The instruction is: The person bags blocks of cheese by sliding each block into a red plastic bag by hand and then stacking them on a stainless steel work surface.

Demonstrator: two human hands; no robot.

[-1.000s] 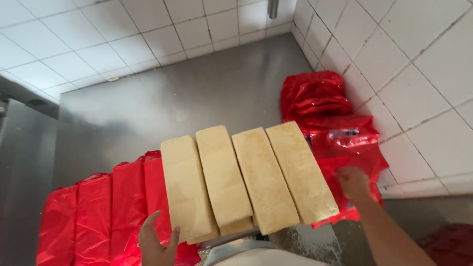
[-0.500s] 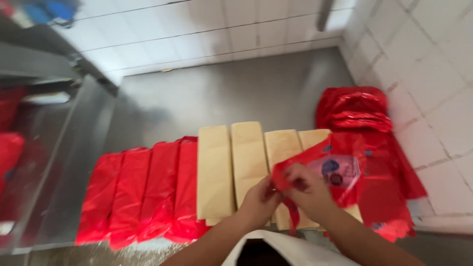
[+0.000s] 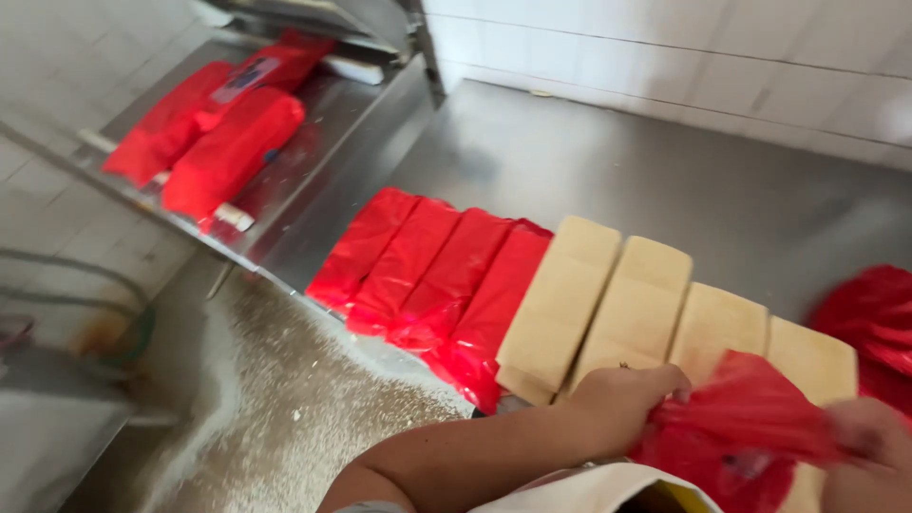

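at the near right edge of the steel tabletop [image 3: 608,180], the left hand [image 3: 622,404] and the blurred right hand [image 3: 869,446] both grasp a crumpled red plastic bag [image 3: 746,418], held over the near ends of four pale rectangular blocks [image 3: 560,304] lying side by side. left of the blocks, touching them, lies a row of red-wrapped blocks [image 3: 427,271]. further red-wrapped blocks [image 3: 223,123] rest on a metal tray [image 3: 323,114] at far left.
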